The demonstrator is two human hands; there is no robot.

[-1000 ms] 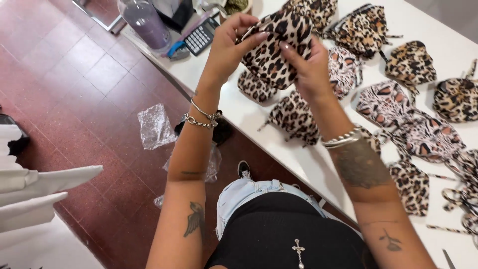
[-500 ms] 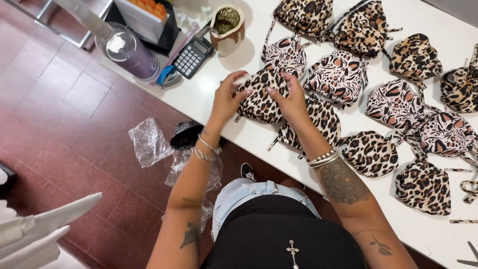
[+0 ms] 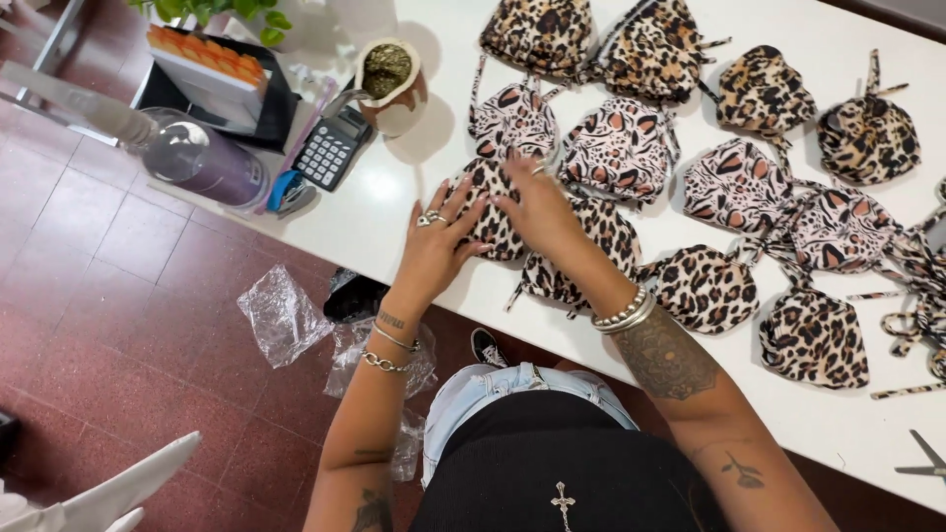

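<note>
Lowered since the earlier frames, both hands now press a leopard-print fabric piece [image 3: 485,212] flat onto the white table [image 3: 394,212] at centre frame; one second ago the same piece was held up in the air between them. Left hand [image 3: 434,251]: palm down, fingers spread and extended, fingertips resting on the piece's left edge, nothing clenched; rings on the fingers, two bracelets at the wrist. Right hand [image 3: 540,207]: palm down over the piece's right part, fingers flattened against the fabric rather than curled around it; a stack of silver bangles [image 3: 624,311] circles the wrist. Just below and right of the hands lies a second leopard-print piece [image 3: 591,251], touching the first. Further printed pieces lie in rows across the upper and right parts of the frame, among them a pink-toned piece [image 3: 621,148] just above the right hand. Upper left of the table: a calculator [image 3: 333,148], a cup with dark green contents [image 3: 387,79], a purple bottle [image 3: 202,163] lying near the table edge. On the red tiled floor [image 3: 118,256] at lower left lie crumpled clear plastic bags [image 3: 281,315]. Scissors [image 3: 926,461] show at the lower right edge.
</note>
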